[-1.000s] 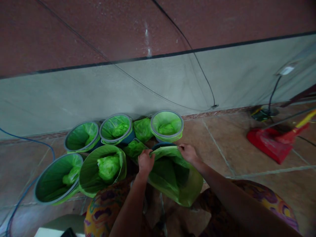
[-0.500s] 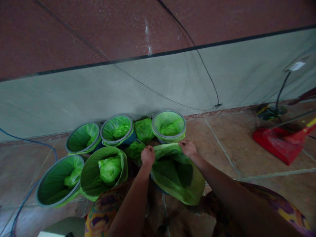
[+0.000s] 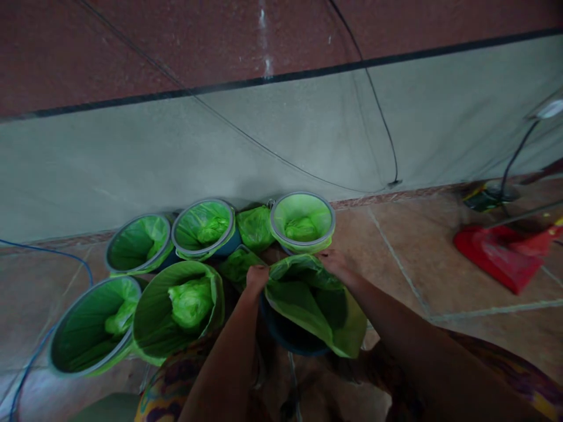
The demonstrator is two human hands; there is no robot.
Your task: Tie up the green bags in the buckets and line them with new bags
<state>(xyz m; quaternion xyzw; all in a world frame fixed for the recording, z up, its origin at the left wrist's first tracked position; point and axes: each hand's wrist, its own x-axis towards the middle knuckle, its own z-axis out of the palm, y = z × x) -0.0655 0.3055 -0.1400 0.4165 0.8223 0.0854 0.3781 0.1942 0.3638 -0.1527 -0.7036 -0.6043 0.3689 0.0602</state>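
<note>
L hand (image 3: 255, 279): fingers closed; L edge of green bag (image 3: 303, 302) being pinched.
R hand (image 3: 333, 262): fingers curled in, tips partly hidden; far R edge being gripped.
Bag: being held over blue bucket (image 3: 285, 344); near-L part of mouth being left uncovered.
Other buckets (image 3: 230, 245): 5 apparently lined, green bundles (image 3: 190, 303) being held inside; grey rings (image 3: 302, 242) seen on 4.
Remaining: bag's seating round rim, prob.; no ring vis. here.
</note>
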